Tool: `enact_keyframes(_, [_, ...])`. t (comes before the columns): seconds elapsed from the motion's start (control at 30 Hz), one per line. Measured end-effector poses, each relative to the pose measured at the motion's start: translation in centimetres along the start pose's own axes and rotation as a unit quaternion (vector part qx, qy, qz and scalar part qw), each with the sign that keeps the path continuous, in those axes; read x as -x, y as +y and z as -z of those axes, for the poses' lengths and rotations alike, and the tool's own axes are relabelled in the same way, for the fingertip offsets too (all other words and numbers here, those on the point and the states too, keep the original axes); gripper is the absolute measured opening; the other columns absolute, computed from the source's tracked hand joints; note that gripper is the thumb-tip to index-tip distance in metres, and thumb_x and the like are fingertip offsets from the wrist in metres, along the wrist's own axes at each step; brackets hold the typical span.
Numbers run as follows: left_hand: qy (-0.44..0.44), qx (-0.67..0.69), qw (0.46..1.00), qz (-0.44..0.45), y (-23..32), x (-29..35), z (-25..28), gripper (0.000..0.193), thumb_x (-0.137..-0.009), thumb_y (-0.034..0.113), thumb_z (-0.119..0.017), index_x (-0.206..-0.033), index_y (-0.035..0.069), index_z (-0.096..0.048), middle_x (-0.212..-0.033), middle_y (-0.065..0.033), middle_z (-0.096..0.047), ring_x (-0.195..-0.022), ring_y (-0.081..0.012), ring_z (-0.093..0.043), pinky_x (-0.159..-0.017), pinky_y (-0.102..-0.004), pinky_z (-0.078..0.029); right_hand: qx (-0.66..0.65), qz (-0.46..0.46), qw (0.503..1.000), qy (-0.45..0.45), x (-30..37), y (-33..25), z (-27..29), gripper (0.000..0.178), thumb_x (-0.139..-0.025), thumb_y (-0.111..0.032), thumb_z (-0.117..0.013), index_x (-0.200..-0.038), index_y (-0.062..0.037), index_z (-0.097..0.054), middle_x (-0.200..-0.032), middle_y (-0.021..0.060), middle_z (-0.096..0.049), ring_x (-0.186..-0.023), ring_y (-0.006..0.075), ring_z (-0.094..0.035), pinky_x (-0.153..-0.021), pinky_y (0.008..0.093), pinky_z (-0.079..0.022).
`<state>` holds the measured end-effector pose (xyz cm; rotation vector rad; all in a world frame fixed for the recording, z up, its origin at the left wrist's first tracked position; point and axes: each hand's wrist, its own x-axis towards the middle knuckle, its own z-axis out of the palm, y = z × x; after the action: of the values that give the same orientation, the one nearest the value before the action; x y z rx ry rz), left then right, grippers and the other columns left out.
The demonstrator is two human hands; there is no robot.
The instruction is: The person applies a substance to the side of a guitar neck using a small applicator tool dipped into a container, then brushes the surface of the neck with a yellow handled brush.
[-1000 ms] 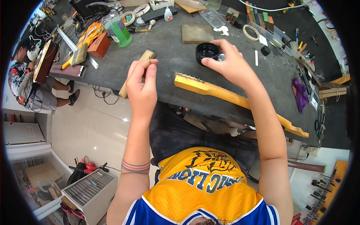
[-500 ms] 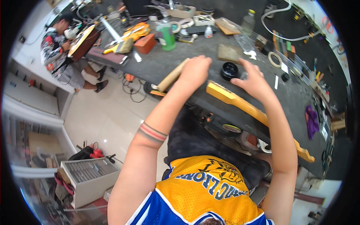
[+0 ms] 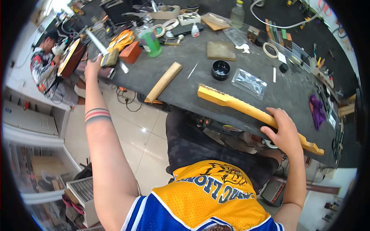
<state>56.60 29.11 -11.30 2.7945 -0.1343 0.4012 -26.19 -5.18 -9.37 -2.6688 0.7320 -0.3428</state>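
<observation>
At the bench's left end, my left hand [image 3: 93,67] is closed round the handle of a flat brush [image 3: 111,57], its broad bristles pointing right. The handle is mostly hidden by the fingers. My right hand [image 3: 284,129] straddles a yellow wooden guitar neck [image 3: 235,102], fingers over the far edge and thumb apart at the near edge. How firmly it touches is unclear. The neck lies along the bench's near edge, small bumps along its far side. A wooden block [image 3: 165,81] rests left of it. Beyond the neck stand a black bowl [image 3: 221,70] and a clear plastic packet [image 3: 249,83].
A brick-orange block [image 3: 130,52] and a green-liquid bottle [image 3: 150,43] stand near the brush. Farther back are a flat tan block [image 3: 221,51], a tape roll [image 3: 270,50] and a glass bottle [image 3: 237,15]. A purple cloth [image 3: 317,112] lies right. Another person [image 3: 46,69] holds a guitar at far left.
My left hand has left the wooden block and swung left to the brush. My right hand has drawn back from the black bowl to the guitar neck, uncovering the clear packet.
</observation>
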Motion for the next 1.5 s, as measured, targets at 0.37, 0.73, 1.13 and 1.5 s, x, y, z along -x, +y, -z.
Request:
enact_keyframes(0.37, [-0.108, 0.058, 0.992, 0.028, 1.6, -5.3, -7.8, 0.092, -0.085, 0.068, -0.091, -0.158, 0.016, -0.069, -0.165, -0.0211, -0.063, -0.153, -0.0427, -0.056, -0.126, -0.0564, -0.044, 0.070, -0.001, 0.996, 0.052, 0.5, 0.8, -2.4, 0.033, -0.094, -0.020, -0.090, -0.117, -0.0039, -0.073, -0.108, 0.0125, -0.072, -0.103, 0.0390, -0.071, -0.087, 0.0505, -0.057])
enact_keyframes(0.73, [0.355, 0.631, 0.683, -0.098, 12.4, 24.2, 9.1, 0.029, -0.109, 0.010, -0.078, -0.126, -0.001, -0.057, -0.124, -0.0110, -0.062, -0.104, -0.0233, -0.069, -0.095, -0.0410, -0.064, 0.070, -0.003, 0.994, 0.078, 0.6, 0.8, -2.9, 0.031, -0.092, -0.020, -0.091, -0.113, -0.0059, -0.074, -0.104, 0.0104, -0.074, -0.099, 0.0369, -0.072, -0.083, 0.0491, -0.058])
enact_keyframes(1.13, [0.169, 0.188, 0.896, -0.364, 18.6, 40.8, 12.0, 0.008, -0.105, 0.004, -0.082, -0.112, 0.005, -0.077, -0.105, -0.0083, -0.076, -0.089, -0.0227, -0.071, -0.082, -0.0374, -0.057, 0.056, 0.009, 0.993, 0.099, 0.9, 1.7, -3.3, 0.030, -0.092, -0.022, -0.091, -0.111, -0.0065, -0.073, -0.103, 0.0097, -0.073, -0.097, 0.0364, -0.072, -0.081, 0.0488, -0.057])
enact_keyframes(1.5, [0.020, 0.401, 0.793, -0.458, 25.4, 50.9, 11.4, 0.016, -0.101, 0.008, -0.086, -0.112, 0.009, -0.074, -0.107, -0.0152, -0.078, -0.089, -0.0360, -0.072, -0.077, -0.0450, -0.058, 0.061, 0.023, 0.992, 0.107, 1.1, 1.9, -3.1, 0.030, -0.093, -0.023, -0.091, -0.111, -0.0060, -0.073, -0.103, 0.0100, -0.074, -0.098, 0.0360, -0.073, -0.082, 0.0481, -0.058])
